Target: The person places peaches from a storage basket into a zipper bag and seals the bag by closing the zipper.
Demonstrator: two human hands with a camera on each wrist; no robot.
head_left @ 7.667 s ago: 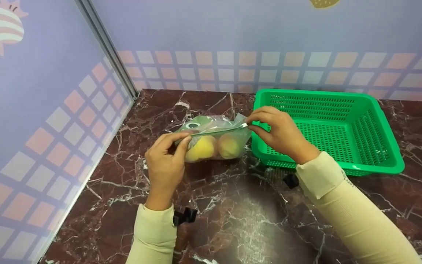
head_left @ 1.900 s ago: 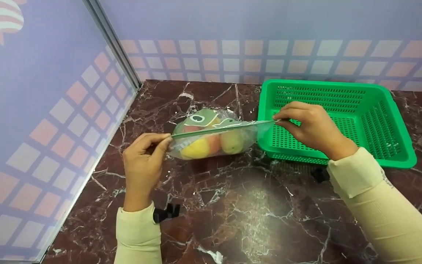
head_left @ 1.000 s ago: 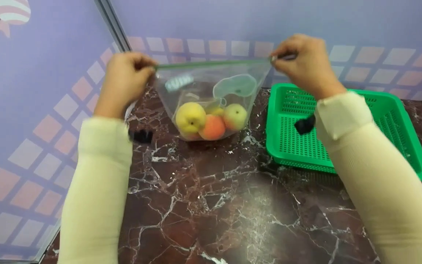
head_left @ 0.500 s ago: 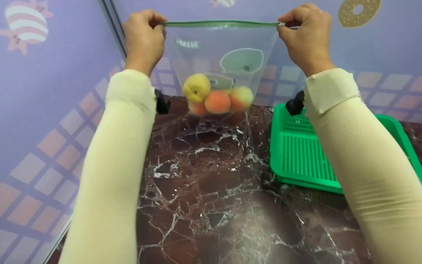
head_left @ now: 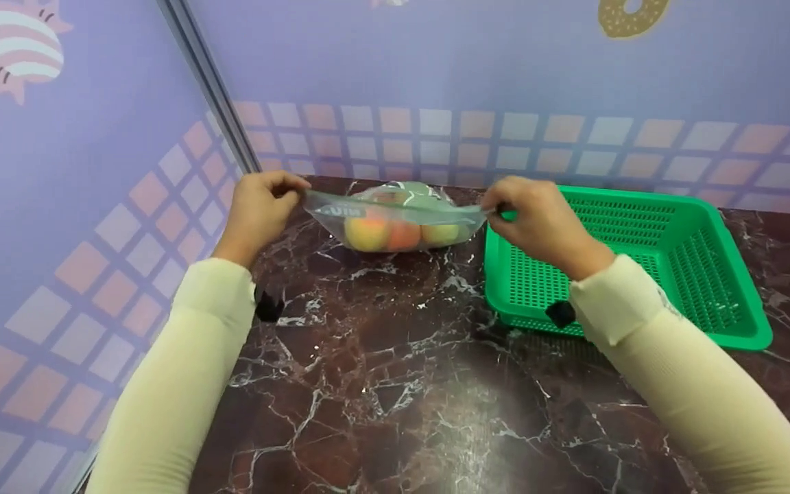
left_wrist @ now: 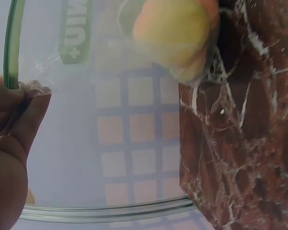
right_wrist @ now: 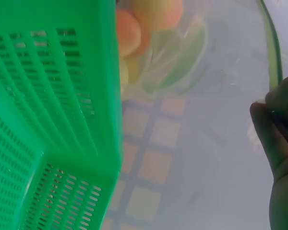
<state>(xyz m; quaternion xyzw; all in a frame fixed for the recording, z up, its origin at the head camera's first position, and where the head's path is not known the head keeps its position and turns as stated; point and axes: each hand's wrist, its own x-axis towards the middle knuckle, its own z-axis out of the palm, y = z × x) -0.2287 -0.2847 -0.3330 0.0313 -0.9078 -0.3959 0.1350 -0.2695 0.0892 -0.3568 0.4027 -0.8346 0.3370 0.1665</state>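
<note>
A clear zip bag [head_left: 470, 214] with a green top strip and printed green shapes spans the space between my hands. Several yellow-and-red peaches [head_left: 367, 234] lie in its bottom, at the back of the table. My left hand [head_left: 254, 213] pinches one top corner between thumb and fingers. At the opposite corner, my right hand [head_left: 539, 223] pinches the end of the strip, beside the basket's left rim. Both wrist views show the green zip strip [left_wrist: 12, 48] running into the fingers, and it looks pressed together there. Whether the fruit rests on the table is hard to tell.
A green perforated basket [head_left: 741, 274] stands on the right of the dark red marbled table [head_left: 395, 384]. Purple wall panels [head_left: 395, 62] with a tile pattern rise behind and at the left, meeting at a metal corner strip [head_left: 206, 75].
The bag, first handled along its strip, was stretched taut, lifted high off the table and hung with the peaches inside. Since then both hands have lowered it towards the table's back.
</note>
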